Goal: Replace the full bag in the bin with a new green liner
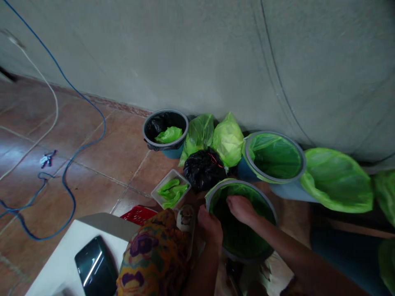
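Note:
A round bin with a grey rim (271,205) stands before me, lined with a green bin liner (239,190) folded over its edge. At its left side, my left hand (210,225) is closed on the liner where it passes over the rim. My right hand (242,209) reaches over the opening, its fingers curled closed near the inner left wall. Whatever those fingers hold is hidden. The bottom of the bin is dark. Just beyond it lies a tied black bag (204,169).
Along the wall are a black-lined bin (147,131), two filled green bags (228,137), a green-lined bin (302,158) and another green liner (339,181). A clear tub (156,197) holds green bags. A white surface (61,263), a blue cable (74,201) and keys (47,159) are left.

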The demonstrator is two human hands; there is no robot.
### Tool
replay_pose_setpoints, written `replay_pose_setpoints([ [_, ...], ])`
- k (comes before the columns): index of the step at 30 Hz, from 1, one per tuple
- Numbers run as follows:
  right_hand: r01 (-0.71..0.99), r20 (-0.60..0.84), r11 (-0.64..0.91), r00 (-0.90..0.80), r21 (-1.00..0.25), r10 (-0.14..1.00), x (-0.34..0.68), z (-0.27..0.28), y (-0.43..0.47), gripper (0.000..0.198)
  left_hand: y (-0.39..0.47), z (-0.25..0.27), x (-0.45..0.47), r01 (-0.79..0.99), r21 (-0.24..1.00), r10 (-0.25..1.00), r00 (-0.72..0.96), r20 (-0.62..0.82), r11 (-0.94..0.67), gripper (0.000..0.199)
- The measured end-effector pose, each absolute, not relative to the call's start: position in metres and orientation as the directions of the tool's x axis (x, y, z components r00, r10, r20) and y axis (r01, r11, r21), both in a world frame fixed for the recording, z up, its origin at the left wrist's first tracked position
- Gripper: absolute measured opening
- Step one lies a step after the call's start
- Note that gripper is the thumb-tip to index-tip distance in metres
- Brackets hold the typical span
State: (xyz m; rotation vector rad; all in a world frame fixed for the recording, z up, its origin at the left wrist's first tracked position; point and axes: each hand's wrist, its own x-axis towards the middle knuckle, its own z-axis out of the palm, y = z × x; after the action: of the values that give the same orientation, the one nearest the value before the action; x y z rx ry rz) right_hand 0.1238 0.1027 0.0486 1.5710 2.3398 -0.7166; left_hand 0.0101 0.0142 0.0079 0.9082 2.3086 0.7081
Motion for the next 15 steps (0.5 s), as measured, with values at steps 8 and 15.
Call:
replay_pose_setpoints([
  [8,0.777,-0.203,0.566,-0.623,-0.277,0.755,0.124,0.066,0.147,0.032,0.015,0.002,0.011,0.448,0.651,0.737,-0.622,-0.266,0.613,0.032],
  [15,0.747,-0.446,0.574,-0.662,-0.335,0.602,0.116,0.035,0.191,0.027,0.017,0.005,0.009,0.439,0.645,0.737,-0.604,-0.304,0.625,0.026],
])
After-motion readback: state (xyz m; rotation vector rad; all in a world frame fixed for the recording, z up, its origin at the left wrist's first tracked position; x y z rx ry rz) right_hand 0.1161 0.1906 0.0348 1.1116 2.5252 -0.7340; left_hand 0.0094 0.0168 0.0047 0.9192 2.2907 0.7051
